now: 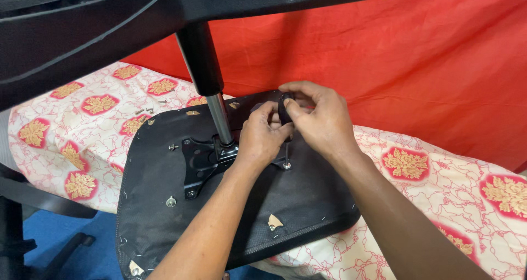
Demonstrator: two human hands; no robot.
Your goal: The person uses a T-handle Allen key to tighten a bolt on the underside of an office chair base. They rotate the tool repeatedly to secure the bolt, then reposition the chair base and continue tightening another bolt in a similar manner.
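Your left hand (262, 138) and right hand (318, 121) meet over the upturned office chair seat (164, 225), which lies bottom side up on the floral bedsheet (439, 197). Your right hand's thumb and forefinger are pinched together on a small black knob (285, 105), held just above the far edge of the seat; your left hand's fingers curl in against the same knob from below, closed around its lower part (how firmly, you cannot tell). The black metal mounting plate (198, 162) sits bolted at the middle of the seat's underside, and the gas lift column (211, 82) rises from it, just left of your left wrist. A few loose screws (145, 111) lie on the sheet beyond the seat's far left corner. A red cloth (395, 49) hangs behind.
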